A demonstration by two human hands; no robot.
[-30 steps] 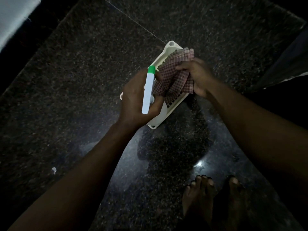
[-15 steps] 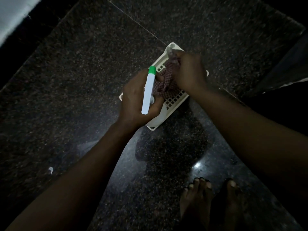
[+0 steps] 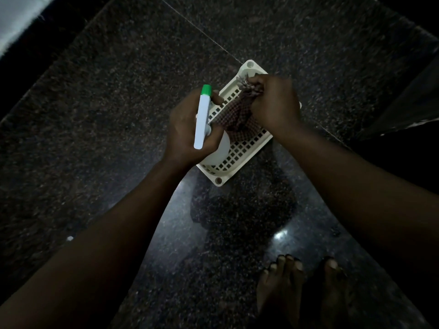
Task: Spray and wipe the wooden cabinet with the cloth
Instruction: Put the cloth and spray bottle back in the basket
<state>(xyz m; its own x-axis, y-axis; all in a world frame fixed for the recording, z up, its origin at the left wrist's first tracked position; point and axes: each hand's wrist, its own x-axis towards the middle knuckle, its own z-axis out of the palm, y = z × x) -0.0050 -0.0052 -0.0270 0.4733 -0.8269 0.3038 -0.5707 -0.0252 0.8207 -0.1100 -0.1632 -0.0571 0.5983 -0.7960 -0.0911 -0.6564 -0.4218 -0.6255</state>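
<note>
Gripping a white spray bottle (image 3: 201, 119) in the left hand (image 3: 187, 134), wrapping the fingers round its neck, with the green nozzle tip (image 3: 206, 89) at the far end, pointing away from the body. Holding that bottle above the near-left part of a white perforated plastic basket (image 3: 240, 160), the bottle's rounded body showing pale just under the hand. Clutching a bunched red-and-white checked cloth (image 3: 234, 115) in the right hand (image 3: 276, 104), curling fingers and thumb tightly round the gathered top end and letting the rest hang down over the basket; reaching the mesh bottom or not, too dim for telling. Holding the two hands near each other, with the cloth between them. Standing barefoot on a dark speckled granite floor (image 3: 107, 115), both feet (image 3: 282, 281) showing at the lower right, well apart from the basket. Basket sitting flat on that floor, just beside a thin joint line (image 3: 202, 32) running diagonally across the stone. Lying on the floor at the lower left, a small white speck (image 3: 70, 238); showing in the upper left corner, a pale strip of fabric (image 3: 16, 17).
</note>
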